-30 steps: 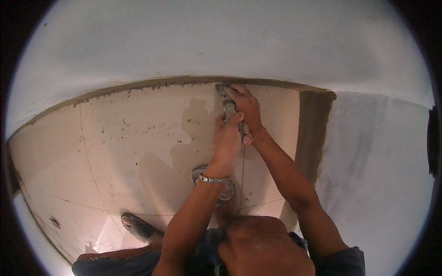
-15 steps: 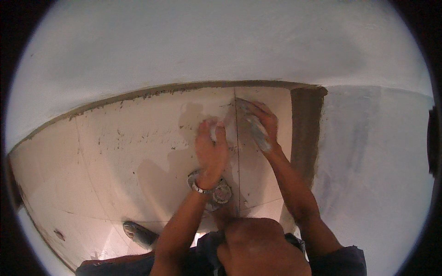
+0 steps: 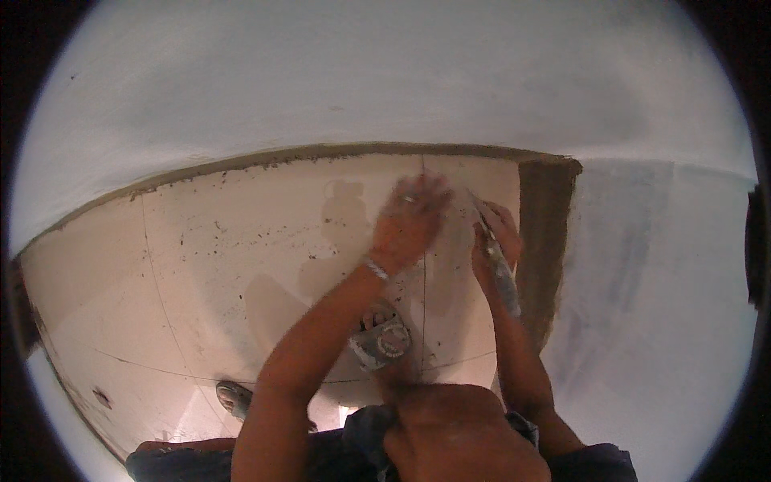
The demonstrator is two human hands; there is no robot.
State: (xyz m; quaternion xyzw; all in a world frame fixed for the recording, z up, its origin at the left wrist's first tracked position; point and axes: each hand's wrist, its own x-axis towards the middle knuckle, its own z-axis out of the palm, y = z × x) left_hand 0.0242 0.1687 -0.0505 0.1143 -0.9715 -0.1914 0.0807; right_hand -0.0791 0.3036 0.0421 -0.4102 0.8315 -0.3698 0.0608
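Note:
My right hand (image 3: 499,241) grips a trowel (image 3: 499,273), a narrow flat tool smeared with grey plaster. It is seen nearly edge-on above the floor tiles, slanting up and left past my fingers; its handle is mostly hidden by the hand. To the left, my left hand (image 3: 411,217) hovers over a tile joint, back upward. Motion blurs its fingers, but they look stretched and apart, with nothing visible held. A silvery band circles that wrist. A brown mortar strip (image 3: 546,233) runs beside the right hand, along the foot of the right wall.
Large beige tiles (image 3: 273,205) cover the floor, with scattered dark crumbs. A thinner mortar strip (image 3: 321,151) follows the foot of the grey far wall (image 3: 385,72). The smooth grey right wall (image 3: 634,265) stands close. My sandalled feet (image 3: 381,337) are on the tiles.
My right hand has moved right and slightly down with the trowel, which has turned more edge-on. My left hand has shifted right and up, over the tile joint.

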